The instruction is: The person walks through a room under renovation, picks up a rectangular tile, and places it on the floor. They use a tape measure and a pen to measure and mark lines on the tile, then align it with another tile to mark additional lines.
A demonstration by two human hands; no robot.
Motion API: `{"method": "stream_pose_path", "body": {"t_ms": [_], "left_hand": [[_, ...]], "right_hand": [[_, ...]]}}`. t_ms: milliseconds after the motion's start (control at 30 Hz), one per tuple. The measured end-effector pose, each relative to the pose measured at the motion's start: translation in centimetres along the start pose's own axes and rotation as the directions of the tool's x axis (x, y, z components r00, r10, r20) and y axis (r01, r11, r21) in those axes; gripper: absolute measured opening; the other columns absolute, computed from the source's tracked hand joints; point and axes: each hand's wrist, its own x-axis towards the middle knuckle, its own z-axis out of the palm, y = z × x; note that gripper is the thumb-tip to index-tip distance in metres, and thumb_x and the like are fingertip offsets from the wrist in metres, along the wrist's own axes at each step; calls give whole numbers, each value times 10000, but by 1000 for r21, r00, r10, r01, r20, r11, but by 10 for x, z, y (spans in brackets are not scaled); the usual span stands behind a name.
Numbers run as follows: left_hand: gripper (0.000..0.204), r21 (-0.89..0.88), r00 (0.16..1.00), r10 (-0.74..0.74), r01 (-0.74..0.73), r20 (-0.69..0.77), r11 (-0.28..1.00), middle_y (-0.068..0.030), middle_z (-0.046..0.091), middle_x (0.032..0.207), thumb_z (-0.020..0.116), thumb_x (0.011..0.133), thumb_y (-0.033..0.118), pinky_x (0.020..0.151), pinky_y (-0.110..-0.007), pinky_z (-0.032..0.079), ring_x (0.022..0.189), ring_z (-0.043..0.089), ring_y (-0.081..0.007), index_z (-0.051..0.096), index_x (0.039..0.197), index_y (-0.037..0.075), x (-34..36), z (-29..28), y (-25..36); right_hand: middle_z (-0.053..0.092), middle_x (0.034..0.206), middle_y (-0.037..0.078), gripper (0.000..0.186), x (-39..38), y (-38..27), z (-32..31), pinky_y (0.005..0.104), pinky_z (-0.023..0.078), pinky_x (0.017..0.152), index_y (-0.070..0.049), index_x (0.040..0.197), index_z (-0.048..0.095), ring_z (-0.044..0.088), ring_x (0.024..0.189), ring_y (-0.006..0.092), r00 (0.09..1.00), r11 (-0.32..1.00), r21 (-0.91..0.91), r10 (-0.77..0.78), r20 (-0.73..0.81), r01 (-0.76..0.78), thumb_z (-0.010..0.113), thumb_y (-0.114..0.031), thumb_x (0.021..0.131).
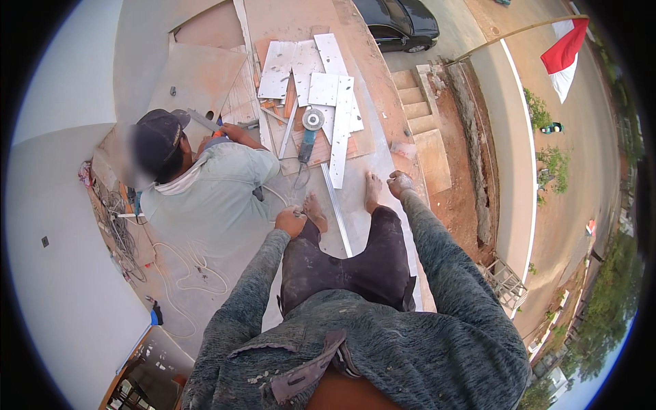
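Note:
My left hand point(290, 222) is curled closed by my left knee; what it holds, if anything, is unclear. My right hand point(400, 184), dusty, is closed beside my right knee, its contents too small to make out. Between my bare feet lies a long pale metal strip point(335, 208). An angle grinder point(307, 146) with a round disc rests among cut white tiles point(337, 156) and orange offcuts beyond my feet. A co-worker in a cap and pale shirt point(212, 191) sits at my left, hands on an orange tool point(217, 135).
Cables point(123, 239) lie tangled by the left wall point(51, 205). The ledge drops on the right to steps point(413, 96) and a trench point(478, 171). Beyond are a dark car point(396, 27), a road point(574, 157) and a red-and-white flag point(566, 48) on a pole.

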Motion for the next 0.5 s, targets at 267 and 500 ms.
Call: {"method": "stream_pose_path", "body": {"t_ms": [267, 500], "left_hand": [[460, 93, 985, -134, 144, -109, 985, -197, 566, 1215, 677, 791, 308, 963, -421, 454, 1137, 556, -340, 590, 1142, 23, 279, 146, 47], [796, 179, 941, -27, 92, -337, 980, -166, 495, 1278, 810, 700, 412, 979, -417, 437, 1201, 504, -310, 472, 1292, 0, 416, 208, 65]], "right_hand": [[545, 1303, 223, 544, 280, -36, 57, 387, 410, 1049, -45, 1341, 466, 508, 1239, 339, 987, 985, -69, -160, 11, 160, 580, -231, 843], [457, 1370, 229, 586, 416, -46, 114, 409, 377, 1072, -33, 1375, 423, 458, 1267, 371, 955, 952, 134, -253, -158, 274, 586, -250, 855]]}}
